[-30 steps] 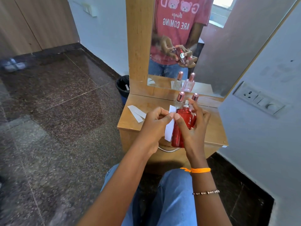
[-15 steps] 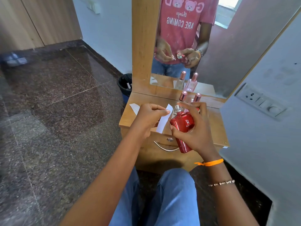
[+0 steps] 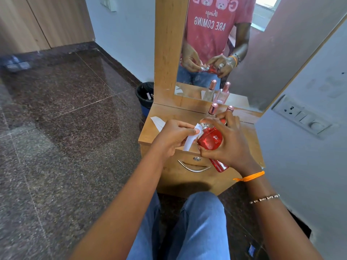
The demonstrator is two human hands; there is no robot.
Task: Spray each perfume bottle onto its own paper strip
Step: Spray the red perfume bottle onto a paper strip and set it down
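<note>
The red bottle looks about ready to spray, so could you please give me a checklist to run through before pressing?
1. Right hand grips the red bottle: ok.
2. Left hand pinches the strip: ok.
3. Strip sits right by the nozzle: ok.
4. Finger lies over the nozzle: ok.
5. Nozzle opening faces the strip: cannot tell.
6. Spare strips wait on the dresser: ok.

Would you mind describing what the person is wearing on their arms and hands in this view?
Both forearms are bare, with no sleeves showing. The left hand and its wrist carry nothing. At the wrist of the right hand is an orange thread band, knotted with a loose end sticking out, and further up the forearm a thin beaded bracelet. No gloves or rings are visible.
</note>
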